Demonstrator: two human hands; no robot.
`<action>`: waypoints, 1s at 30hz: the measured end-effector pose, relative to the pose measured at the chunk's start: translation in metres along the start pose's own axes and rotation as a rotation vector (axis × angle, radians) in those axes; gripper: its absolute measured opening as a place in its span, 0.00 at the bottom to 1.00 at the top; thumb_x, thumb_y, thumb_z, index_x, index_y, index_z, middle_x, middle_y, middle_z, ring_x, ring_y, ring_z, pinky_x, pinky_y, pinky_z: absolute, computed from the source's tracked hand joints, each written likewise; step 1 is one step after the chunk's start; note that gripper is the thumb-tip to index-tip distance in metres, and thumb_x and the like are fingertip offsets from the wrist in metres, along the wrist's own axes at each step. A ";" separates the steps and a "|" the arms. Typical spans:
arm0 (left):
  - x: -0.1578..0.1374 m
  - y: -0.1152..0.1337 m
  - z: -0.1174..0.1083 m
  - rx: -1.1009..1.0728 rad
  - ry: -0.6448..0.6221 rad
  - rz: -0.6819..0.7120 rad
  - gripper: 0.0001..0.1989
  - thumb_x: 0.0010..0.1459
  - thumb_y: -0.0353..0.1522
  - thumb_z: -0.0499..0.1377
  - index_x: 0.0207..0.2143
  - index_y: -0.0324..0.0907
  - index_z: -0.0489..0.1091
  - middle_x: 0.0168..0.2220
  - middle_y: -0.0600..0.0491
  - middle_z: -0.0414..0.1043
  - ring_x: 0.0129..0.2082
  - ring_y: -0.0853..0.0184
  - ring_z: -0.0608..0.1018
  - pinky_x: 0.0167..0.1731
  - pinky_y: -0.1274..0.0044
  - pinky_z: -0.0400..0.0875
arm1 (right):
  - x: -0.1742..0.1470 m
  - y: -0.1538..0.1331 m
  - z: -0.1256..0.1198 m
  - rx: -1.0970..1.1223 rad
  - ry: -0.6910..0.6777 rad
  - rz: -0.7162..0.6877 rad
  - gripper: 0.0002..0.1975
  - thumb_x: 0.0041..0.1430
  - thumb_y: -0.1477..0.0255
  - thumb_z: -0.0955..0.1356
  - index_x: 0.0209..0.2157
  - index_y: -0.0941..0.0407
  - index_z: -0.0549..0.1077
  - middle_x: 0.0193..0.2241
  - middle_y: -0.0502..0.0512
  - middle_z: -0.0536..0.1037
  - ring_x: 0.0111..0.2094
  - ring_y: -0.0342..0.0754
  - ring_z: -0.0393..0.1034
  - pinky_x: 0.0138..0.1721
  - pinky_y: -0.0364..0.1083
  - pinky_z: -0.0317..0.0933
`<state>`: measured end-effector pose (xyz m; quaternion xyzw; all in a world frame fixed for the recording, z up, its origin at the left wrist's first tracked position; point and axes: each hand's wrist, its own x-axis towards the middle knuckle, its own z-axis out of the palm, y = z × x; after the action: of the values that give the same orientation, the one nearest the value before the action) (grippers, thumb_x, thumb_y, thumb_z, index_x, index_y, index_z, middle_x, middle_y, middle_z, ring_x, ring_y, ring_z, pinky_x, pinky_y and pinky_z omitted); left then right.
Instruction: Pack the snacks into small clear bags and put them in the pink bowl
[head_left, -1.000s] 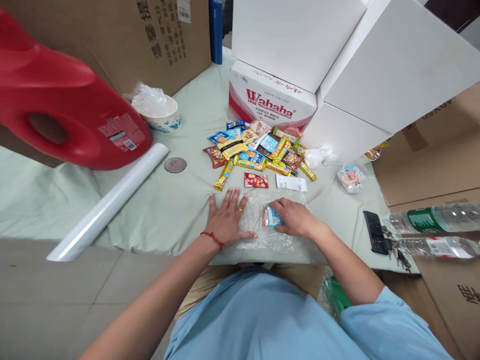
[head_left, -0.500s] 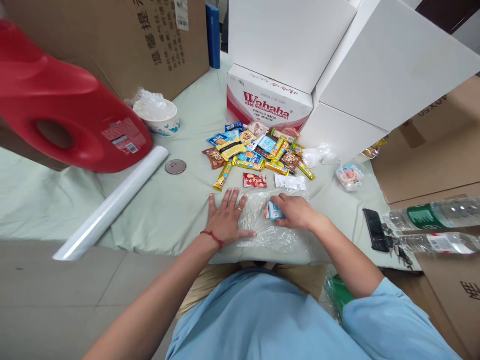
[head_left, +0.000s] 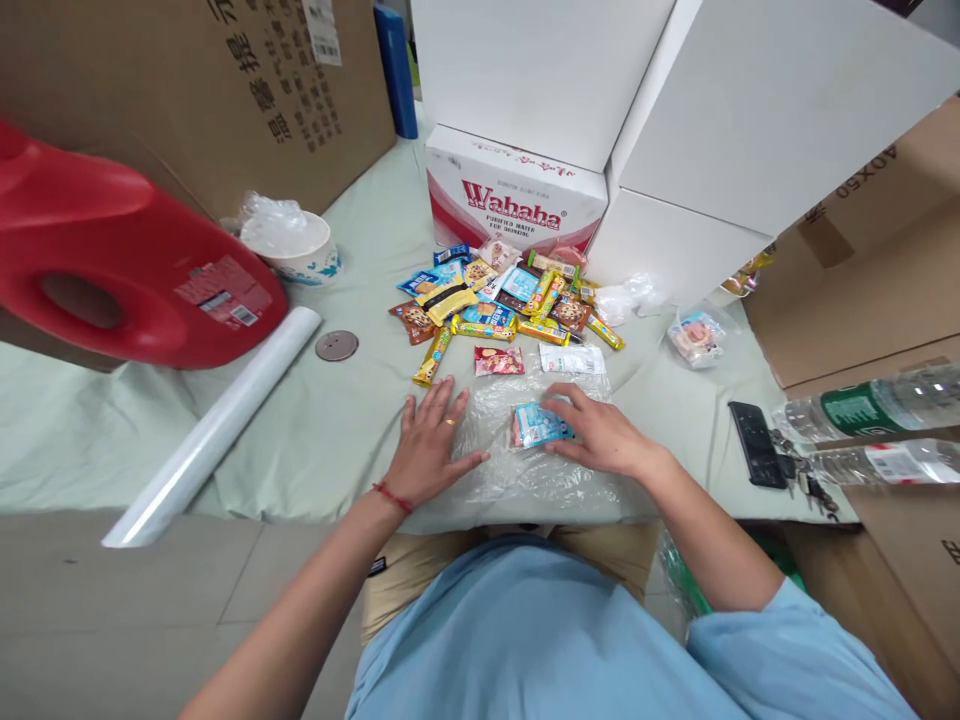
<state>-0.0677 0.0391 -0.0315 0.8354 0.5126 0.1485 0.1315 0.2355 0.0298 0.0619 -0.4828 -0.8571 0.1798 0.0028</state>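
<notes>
Pale green cloth (head_left: 367, 430) covers the worktop (head_left: 630, 395), above a tiled floor (head_left: 150, 610); the left hand (head_left: 426, 447) lies with fingers spread at the clear film's (head_left: 495, 476) left edge; the right hand's (head_left: 598, 432) fingers are parted over the blue packet (head_left: 536, 426) on that film, contact unclear; snacks (head_left: 487, 318) are heaped beyond, before the Wahaha box (head_left: 517, 200).

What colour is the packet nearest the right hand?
The packet is mainly light blue, with pink at its left end; the head view shows it best.
</notes>
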 end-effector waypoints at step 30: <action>0.027 -0.017 -0.025 -0.012 0.252 -0.186 0.16 0.63 0.40 0.54 0.44 0.41 0.75 0.47 0.41 0.77 0.52 0.50 0.75 0.55 0.59 0.69 | 0.031 0.075 -0.004 -0.118 -0.030 0.296 0.11 0.67 0.68 0.66 0.48 0.53 0.78 0.43 0.59 0.81 0.44 0.55 0.75 0.38 0.46 0.60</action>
<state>-0.0795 0.0729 -0.0119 0.7582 0.5994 0.2424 0.0843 0.2819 0.0921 0.0367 -0.6004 -0.7856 0.1347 -0.0651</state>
